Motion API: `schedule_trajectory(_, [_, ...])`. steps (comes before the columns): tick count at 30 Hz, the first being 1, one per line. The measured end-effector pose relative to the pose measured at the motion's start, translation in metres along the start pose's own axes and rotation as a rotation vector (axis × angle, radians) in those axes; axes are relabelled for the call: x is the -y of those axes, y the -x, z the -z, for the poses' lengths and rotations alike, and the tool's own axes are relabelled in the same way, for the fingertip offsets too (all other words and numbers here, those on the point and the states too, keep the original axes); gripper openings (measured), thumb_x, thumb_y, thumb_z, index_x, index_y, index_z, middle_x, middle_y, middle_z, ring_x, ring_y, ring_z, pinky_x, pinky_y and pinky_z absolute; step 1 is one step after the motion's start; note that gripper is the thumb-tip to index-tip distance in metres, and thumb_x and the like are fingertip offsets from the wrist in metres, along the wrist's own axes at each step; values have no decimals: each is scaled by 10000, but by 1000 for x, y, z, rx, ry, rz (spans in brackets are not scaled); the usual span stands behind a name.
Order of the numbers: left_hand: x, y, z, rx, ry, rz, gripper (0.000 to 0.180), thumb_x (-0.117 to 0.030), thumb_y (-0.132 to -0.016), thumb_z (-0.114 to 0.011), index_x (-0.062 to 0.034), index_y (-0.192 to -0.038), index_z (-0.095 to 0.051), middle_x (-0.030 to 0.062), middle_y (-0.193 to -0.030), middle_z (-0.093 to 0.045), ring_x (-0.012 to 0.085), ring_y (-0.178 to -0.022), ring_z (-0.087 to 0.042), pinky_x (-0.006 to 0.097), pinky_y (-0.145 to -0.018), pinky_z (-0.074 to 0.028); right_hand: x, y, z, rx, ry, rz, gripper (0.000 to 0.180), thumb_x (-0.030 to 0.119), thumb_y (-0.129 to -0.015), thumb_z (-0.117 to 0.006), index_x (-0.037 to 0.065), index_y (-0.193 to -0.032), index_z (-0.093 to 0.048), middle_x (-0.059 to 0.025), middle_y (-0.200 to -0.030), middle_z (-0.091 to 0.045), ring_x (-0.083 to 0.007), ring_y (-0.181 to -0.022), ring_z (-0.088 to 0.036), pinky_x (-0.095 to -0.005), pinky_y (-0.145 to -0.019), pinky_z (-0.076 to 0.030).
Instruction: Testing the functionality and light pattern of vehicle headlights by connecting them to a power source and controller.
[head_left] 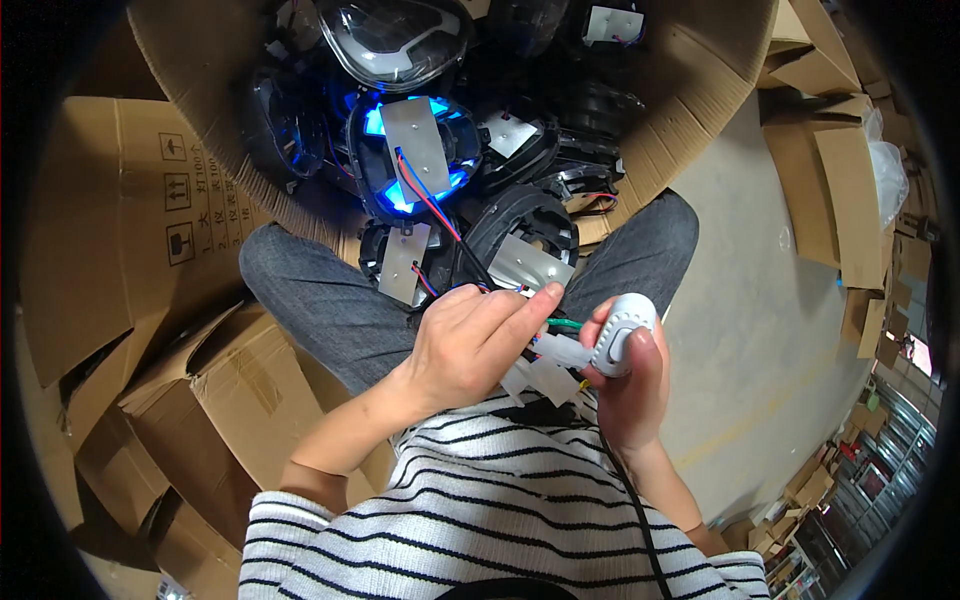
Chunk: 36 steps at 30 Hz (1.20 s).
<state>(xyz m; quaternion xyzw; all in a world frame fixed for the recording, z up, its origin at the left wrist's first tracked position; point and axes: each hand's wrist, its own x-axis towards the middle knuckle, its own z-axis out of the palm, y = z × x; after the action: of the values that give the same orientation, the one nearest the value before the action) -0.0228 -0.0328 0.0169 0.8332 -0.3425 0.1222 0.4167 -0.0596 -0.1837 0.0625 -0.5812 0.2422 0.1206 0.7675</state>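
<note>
My right hand is closed round a white oval switch with a raised rocker, the thumb lying on it. Against the switch's left side is a whitish plastic wire connector with a green wire beside it. My left hand is closed at the connector's left end, pinching it and the thin wires; its fingertips are partly hidden. From there, red, blue and black wires run up to a black round lamp with a metal plate, glowing blue. A second lamp, unlit, lies just beyond my left hand.
A big open cardboard box full of black lamp units stands between my knees. More cartons are stacked at the left, with others at the right. The grey floor shows on the right. A black cable hangs along my shirt.
</note>
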Motion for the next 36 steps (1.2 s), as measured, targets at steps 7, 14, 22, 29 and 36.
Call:
schedule_trajectory(7, [-2,-3,16,21,91,57,337,-66,-593,-521,21,-919,-509,35,-649,-498,153,-491,-459,239,-418,-333,9,-3,14,-37,-176,116,345,322,-787,-380,12,-937,-403,-57,-700,-470,-62,-518,-397,-145,-413,-324])
schedule_trajectory(14, [-39,-38,66,-321,497,-90,222,-148,-668,-581,10,-823,-588,43,-647,-544,110,-491,-487,218,-363,-328,64,5,85,99,-377,382,343,309,-820,-304,3,-968,-355,-113,-732,-438,-116,-448,-366,-213,-409,-288])
schedule_trajectory(22, [-57,-32,96,-194,620,-307,67,-59,-675,-563,-1,-703,-580,81,-629,-567,106,-406,-458,209,-347,-300,64,-1,106,26,-364,422,319,291,-817,-320,-2,-936,-368,-106,-727,-439,-115,-442,-355,-206,-396,-286])
schedule_trajectory(29, [-31,-31,80,-338,329,-120,251,-202,-780,-460,5,-700,-579,80,-678,-559,114,-564,-491,240,-489,-343,55,-11,95,-7,-400,369,335,309,-813,-342,-2,-928,-393,-86,-666,-445,-116,-435,-373,-197,-376,-301])
schedule_trajectory(36, [-35,-9,51,-229,1118,858,312,-220,-847,-314,6,-731,-495,32,-463,-410,80,-431,-382,198,-425,-316,48,-12,92,63,-412,360,327,287,-830,-299,-12,-932,-388,-108,-720,-466,-114,-436,-365,-204,-396,-301])
